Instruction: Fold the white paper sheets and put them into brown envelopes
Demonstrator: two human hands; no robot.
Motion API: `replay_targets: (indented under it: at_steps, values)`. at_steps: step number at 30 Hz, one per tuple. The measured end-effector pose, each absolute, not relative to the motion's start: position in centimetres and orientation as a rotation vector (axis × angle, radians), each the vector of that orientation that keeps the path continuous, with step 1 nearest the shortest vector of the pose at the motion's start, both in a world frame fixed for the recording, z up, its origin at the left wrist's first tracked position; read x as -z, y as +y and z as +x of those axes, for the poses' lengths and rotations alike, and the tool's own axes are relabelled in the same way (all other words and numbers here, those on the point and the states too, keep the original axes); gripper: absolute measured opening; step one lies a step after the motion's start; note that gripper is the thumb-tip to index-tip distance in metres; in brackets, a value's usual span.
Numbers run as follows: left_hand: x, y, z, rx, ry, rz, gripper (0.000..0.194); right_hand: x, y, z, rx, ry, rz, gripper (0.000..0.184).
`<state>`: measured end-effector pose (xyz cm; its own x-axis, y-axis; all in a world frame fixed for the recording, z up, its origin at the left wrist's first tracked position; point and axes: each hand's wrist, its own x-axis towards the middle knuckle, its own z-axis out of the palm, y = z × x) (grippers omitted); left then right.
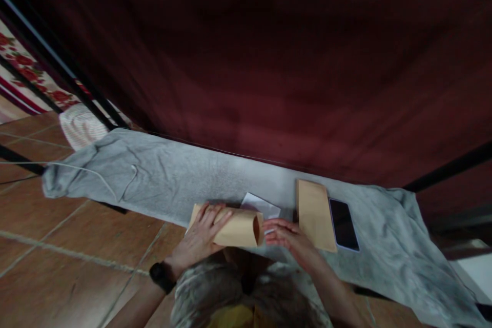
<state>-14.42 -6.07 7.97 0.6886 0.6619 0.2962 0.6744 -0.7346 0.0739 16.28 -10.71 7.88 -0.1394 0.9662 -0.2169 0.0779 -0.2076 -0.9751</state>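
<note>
A brown paper bag (238,228) lies at the front edge of the cloth, bulged into a tube with its open mouth facing right. My left hand (205,228), with a dark watch on the wrist, holds its left part, fingers over the top. My right hand (287,236) is just right of the mouth, fingers stretched toward it and apparently holding nothing. Behind the bag, partly covered by it, is a white sheet of paper (265,206). A flat stack of brown paper (315,215) lies to the right of my right hand.
A phone (344,224) with a dark screen lies beside the stack. Grey cloth (165,179) covers the low surface, with a white cable (96,173) at its left. Dark red fabric (269,87) hangs behind, between black bars (73,77). Tiled floor (77,266) shows at left.
</note>
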Motion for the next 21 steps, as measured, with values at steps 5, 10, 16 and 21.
replay_targets:
  at_steps: [5, 10, 16, 21]
  values:
    - [-7.0, -5.2, -17.7, 0.393, -1.346, -2.73, 0.097, -4.6, -5.9, 17.1, -0.766, -1.472, -1.721, 0.039]
    - [-6.1, -5.8, -18.4, 0.345, -1.423, -2.721, 0.101, -3.0, -3.5, 15.4, -0.575, -1.762, -1.969, 0.051]
    - [-5.0, -5.8, -19.8, 0.303, -1.574, -2.658, 0.105, -2.7, -3.0, 15.3, -0.543, -1.774, -2.059, 0.043]
    - [-5.1, -5.2, -19.9, 0.283, -1.586, -2.672, 0.108, -2.5, -3.3, 15.6, -0.603, -1.643, -1.909, 0.015]
